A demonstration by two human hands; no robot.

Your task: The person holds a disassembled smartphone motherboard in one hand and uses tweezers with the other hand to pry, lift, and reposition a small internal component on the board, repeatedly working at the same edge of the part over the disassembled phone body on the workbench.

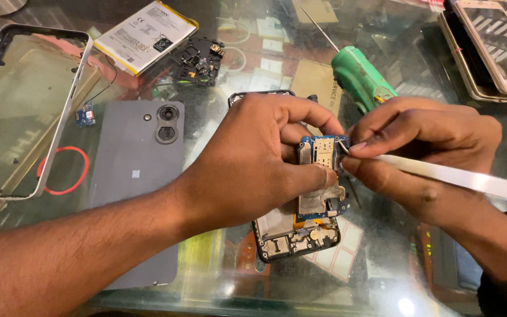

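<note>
On the glass worktop (382, 35) a grey phone back cover (136, 176) lies just left of the hands, with a white-rimmed phone frame (60, 117) further left and a red ring (63, 170) between them. Behind these lie a flat battery (142, 35) and a black plastic part (198, 61). A green-handled screwdriver (359, 79) lies just behind the right hand, and 2 or more phones (494, 47) are stacked at the far right.

The left hand (253, 164) covers much of an opened phone (294, 235), its fingers (309, 114) curled narrow around the top edge and the thumb pressed on a blue circuit board (321, 176) seated in it. The right hand (423, 147) pinches white tweezers (459, 176) with its fingers (377, 147) closed, the tip touching the board's upper right edge.
</note>
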